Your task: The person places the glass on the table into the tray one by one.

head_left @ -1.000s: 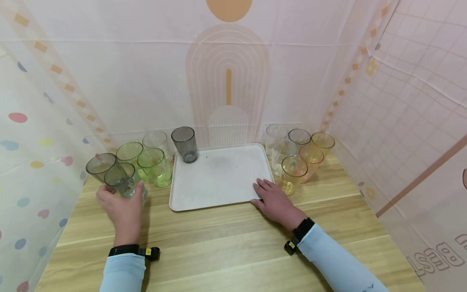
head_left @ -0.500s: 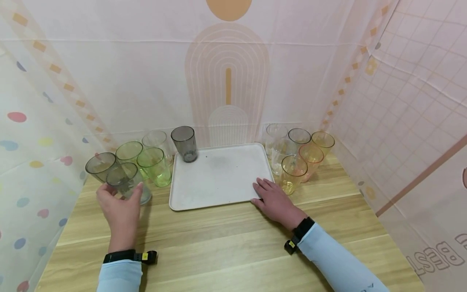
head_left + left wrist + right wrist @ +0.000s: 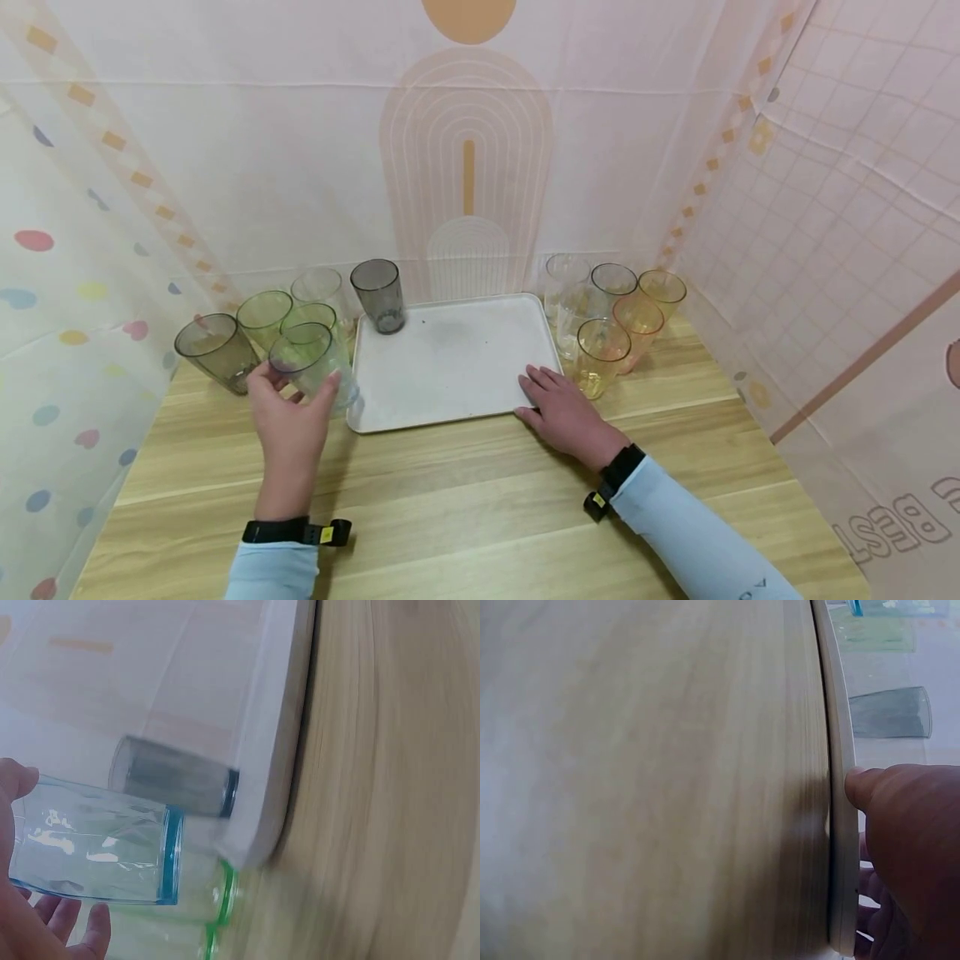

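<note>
L hand (image 3: 292,417) grips a clear blue-tinted cup (image 3: 313,367), thumb on one side, fingers curled round the other; left wrist view shows the same cup (image 3: 97,851) w/ a blue rim, lying across the palm, fingertips (image 3: 96,930) poking out under it. Cup is lifted off the wooden table (image 3: 465,500), tilted, just beside the near-left corner of the white tray (image 3: 450,367), in front of the green cups (image 3: 264,312). R hand (image 3: 566,412) lies flat, fingers straight, on the tray's near-right corner, gripping nothing; right wrist view has its thumb (image 3: 862,784) pressed against the tray rim (image 3: 840,825). On the tray, far-left corner: one grey cup (image 3: 378,296), upright. Left of the held cup, on the table, a second grey cup (image 3: 213,350); behind the green ones a clear cup (image 3: 318,287), near the backdrop. Right of the tray, a tight cluster: orange cups (image 3: 603,354), a clear one or two and another grey one (image 3: 613,282), close together, can't tell which are touching. Pink patterned cloth backdrop (image 3: 465,167) behind and at both sides.
</note>
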### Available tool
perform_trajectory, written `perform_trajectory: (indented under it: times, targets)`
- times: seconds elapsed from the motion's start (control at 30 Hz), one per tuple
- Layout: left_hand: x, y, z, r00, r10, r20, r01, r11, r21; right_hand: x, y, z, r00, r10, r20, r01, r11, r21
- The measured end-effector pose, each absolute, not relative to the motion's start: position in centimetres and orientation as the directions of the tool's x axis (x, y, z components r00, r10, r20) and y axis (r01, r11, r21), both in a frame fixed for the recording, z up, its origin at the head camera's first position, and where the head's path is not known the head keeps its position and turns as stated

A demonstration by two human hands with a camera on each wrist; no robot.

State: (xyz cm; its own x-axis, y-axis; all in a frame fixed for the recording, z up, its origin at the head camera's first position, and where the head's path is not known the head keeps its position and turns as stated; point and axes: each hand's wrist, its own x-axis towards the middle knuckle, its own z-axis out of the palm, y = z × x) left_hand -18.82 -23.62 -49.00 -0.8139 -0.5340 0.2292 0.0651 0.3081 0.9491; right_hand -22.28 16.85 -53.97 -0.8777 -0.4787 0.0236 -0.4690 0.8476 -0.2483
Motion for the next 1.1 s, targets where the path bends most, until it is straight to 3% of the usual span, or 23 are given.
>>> perform_trajectory:
  times: [0.33, 0.73, 1.1]
  targets:
    - [-21.6, -20.0, -50.0, -0.872, -0.417, 0.257, 0.111, 0.343, 0.933, -22.4, 16.7, -53.8, -0.875, -0.484, 0.028, -0.472, 0.838, -0.274]
    - [-25.8, -18.4, -51.1, -0.87, -0.367, 0.329, 0.145, 0.447, 0.883, -22.3, 16.7, -53.5, -0.878, -0.478, 0.036, -0.468, 0.839, -0.278]
    - [-26.8, -17.8, -51.0, -0.874, -0.374, 0.309, 0.07, 0.533, 0.843, -22.1, 16.9, -53.7, -0.876, -0.48, 0.047, -0.473, 0.835, -0.281]
